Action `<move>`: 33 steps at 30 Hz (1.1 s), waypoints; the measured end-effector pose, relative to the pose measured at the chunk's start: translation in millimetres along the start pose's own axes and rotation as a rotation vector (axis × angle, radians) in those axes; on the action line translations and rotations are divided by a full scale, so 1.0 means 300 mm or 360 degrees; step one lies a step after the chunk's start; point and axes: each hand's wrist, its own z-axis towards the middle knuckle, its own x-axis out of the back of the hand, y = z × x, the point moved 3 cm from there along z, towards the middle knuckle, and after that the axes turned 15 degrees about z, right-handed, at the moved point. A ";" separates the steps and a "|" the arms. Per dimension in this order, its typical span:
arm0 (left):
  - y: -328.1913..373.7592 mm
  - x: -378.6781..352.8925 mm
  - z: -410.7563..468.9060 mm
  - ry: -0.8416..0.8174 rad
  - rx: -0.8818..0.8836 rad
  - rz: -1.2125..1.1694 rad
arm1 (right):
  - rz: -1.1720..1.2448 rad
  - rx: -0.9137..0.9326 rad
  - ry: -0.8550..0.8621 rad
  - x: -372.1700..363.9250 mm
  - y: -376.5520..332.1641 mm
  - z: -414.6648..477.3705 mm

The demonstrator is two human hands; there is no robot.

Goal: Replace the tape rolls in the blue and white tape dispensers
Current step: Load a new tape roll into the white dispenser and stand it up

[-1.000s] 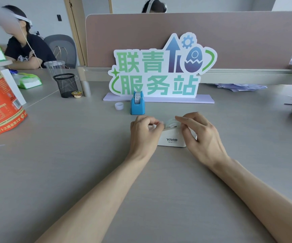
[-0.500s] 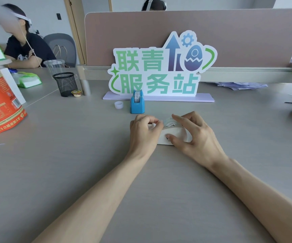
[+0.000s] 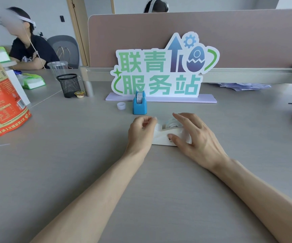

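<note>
Head view. Grey laminate tabletop (image 3: 63, 172); both bare forearms reach forward to its middle.

White plastic tape dispenser (image 3: 161, 136) sits flat on the tabletop between the two hands, with its long side toward the camera. A roll of clear tape (image 3: 170, 122) is seated in it, and the upper part shows above the body.

Right hand (image 3: 197, 137): the grip is closed over its end of the white dispenser. The thumb presses the near face over the printed logo, and the fingers arch across the top toward the far side.

Left hand (image 3: 140, 133): set against the dispenser's other end. The fingers are curled in, thumb tip against forefinger. Whether this grip has anything in it I cannot tell, as nothing shows plainly between the fingertips.

Blue plastic tape dispenser (image 3: 139, 107) stands upright farther back, apart from both hands, with its narrow end facing the camera. A pale printed tape roll (image 3: 139, 98) sits in its top. A small white plastic ring (image 3: 121, 105) lies near it, on the left-hand side.

Behind these stands a white cut-out sign with green characters (image 3: 159, 71) on a lilac base, in front of a pink divider panel (image 3: 238, 35).

Far left: a black mesh pen cup (image 3: 69, 85) with a clear plastic cup (image 3: 58, 67) behind it, and an orange-and-red printed bag (image 3: 1, 102) at the frame edge.
</note>
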 end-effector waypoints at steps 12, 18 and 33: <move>-0.037 0.042 0.045 0.0041 0.0463 -0.0421 | -0.0005 -0.0049 -0.0013 0.002 -0.001 0.000; -0.025 0.051 0.039 0.0063 0.0498 -0.0429 | -0.0012 -0.0068 -0.0020 0.002 -0.005 -0.001; -0.026 0.093 0.047 0.0114 0.0151 0.0383 | -0.0008 -0.0089 -0.0030 0.002 -0.002 -0.002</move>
